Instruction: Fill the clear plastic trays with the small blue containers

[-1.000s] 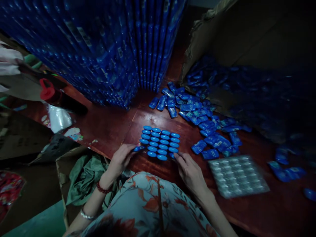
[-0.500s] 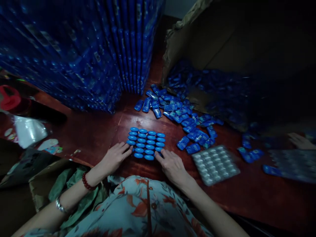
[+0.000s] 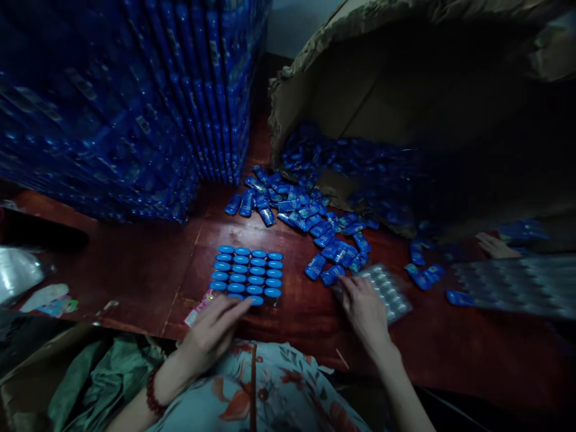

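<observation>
A block of small items with blue oval tops (image 3: 247, 270) stands in close rows on the table. My left hand (image 3: 218, 324) is at the block's near edge, its fingers stretched out and touching the front row; it is open and grasps nothing visible. My right hand (image 3: 366, 303) lies over the left side of a clear plastic tray with moulded pockets (image 3: 390, 294). Its fingers are apart and reach toward loose blue packets (image 3: 333, 275). Whether those fingertips touch a packet or the tray is hard to make out. A pink printed piece (image 3: 195, 312) lies beside my left hand.
Tall stacks of blue packs (image 3: 211, 108) rise at the back left. A torn cardboard box (image 3: 288, 102) at the back right spills blue packets. Another person's hand (image 3: 497, 246) is at the far right, by a larger moulded tray (image 3: 522, 285). A dark bottle (image 3: 40, 231) lies left.
My right hand has left the block's right side and moved right to the plastic tray. My left hand has shifted from the block's left side to its front. The view has swung right.
</observation>
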The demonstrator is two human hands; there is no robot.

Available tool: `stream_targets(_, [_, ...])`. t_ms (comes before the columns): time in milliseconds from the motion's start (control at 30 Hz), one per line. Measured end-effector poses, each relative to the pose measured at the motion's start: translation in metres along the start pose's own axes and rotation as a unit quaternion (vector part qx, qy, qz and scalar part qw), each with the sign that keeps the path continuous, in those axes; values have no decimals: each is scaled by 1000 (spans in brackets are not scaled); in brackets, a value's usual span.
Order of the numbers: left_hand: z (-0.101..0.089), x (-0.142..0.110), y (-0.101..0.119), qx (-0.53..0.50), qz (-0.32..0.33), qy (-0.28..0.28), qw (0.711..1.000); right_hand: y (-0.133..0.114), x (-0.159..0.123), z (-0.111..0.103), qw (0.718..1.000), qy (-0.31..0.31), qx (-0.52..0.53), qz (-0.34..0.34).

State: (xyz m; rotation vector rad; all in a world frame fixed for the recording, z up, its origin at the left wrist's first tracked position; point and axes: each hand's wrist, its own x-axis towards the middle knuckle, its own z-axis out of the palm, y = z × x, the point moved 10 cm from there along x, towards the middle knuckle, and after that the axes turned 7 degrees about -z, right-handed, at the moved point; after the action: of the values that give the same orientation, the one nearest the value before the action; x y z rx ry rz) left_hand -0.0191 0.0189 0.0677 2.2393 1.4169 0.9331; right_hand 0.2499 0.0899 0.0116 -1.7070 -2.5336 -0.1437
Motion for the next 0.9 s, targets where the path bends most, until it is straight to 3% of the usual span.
stream_targets(100, [80, 26, 49, 18, 61, -157, 985, 31, 8, 3, 997, -35, -54, 41])
stream_targets(200, [160, 57, 62, 154, 8, -229, 961, 36, 20, 11, 995, -66, -60, 37])
stream_targets(300, [203, 83, 54, 262, -67, -216, 938, 39, 25, 23, 995, -79, -42, 55])
stream_targets(400, [218, 91, 48, 301, -64, -196, 931, 43, 23, 39, 993, -86, -8, 78])
stream_targets(533, [211, 86, 53, 274, -31, -193, 942, 38, 17, 57, 992, -97, 44, 71])
stream_targets(633, [188, 77, 65, 227, -17, -219, 949, 32, 16, 57, 991, -94, 76, 55])
stream_targets(700, [158, 70, 75, 178, 13, -241, 954, 25, 16, 47, 991, -80, 104, 37])
stream_targets(800, [98, 52, 79, 68, 49, -287, 954, 0, 17, 18, 980, -54, 191, -28])
stream_targets(900, [50, 24, 50, -32, -13, -348, 937, -35, 12, -6, 950, -71, 300, -58])
